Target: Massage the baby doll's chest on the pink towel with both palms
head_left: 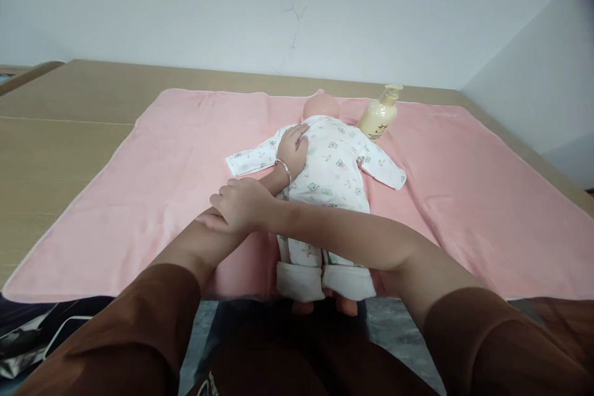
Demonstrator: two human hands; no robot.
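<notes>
A baby doll (pixel 331 164) in a white printed suit lies stretched out with its head at the far end and its feet towards me. Its sleeves spread to both sides, and the trouser legs have turned-up white cuffs. My left hand (pixel 293 150), with a bracelet at the wrist, lies flat on the upper left side of the doll's body. Across the doll's lower half reaches my right arm, and my right hand (pixel 244 204) is wrapped round my left forearm. Part of the doll's middle is hidden behind that arm.
Beneath the doll a pink blanket (pixel 195 148) covers much of the wooden table (pixel 60 136). A cream pump bottle (pixel 378 116) stands beyond the doll's right sleeve. A white wall (pixel 208 25) rises behind the table. Dark items lie below the near left edge.
</notes>
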